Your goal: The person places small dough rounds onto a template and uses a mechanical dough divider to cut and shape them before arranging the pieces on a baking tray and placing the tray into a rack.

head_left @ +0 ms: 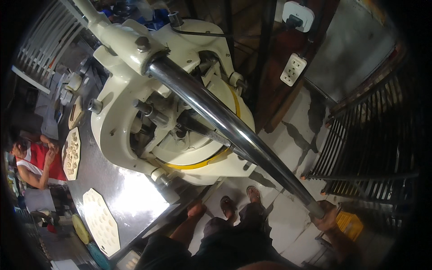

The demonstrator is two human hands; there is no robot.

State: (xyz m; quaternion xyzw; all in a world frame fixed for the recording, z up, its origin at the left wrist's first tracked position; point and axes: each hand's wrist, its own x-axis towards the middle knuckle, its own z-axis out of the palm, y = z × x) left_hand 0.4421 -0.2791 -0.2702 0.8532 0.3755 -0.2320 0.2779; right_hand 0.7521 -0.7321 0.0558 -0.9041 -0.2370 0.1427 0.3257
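Observation:
A large cream-coloured dough divider (pixel 121 101) with a yellow band stands in front of me, its open middle showing metal parts. From its top a long polished metal lever (pixel 216 112) slants down to the lower right. My right hand (pixel 325 217) is wrapped round the lever's dull grey end. My left hand (pixel 196 209) is low by the table's corner, under the machine's front edge. Its fingers look closed, but what they grip is hidden.
A shiny metal table (pixel 135 216) bears a pale tray with round hollows (pixel 100 220) and another tray holding dough pieces (pixel 72 155). A co-worker in red and white (pixel 40 164) is at the left. Slatted black racks (pixel 360 148), a yellow crate (pixel 348 225) and an outlet (pixel 293 69) are at the right.

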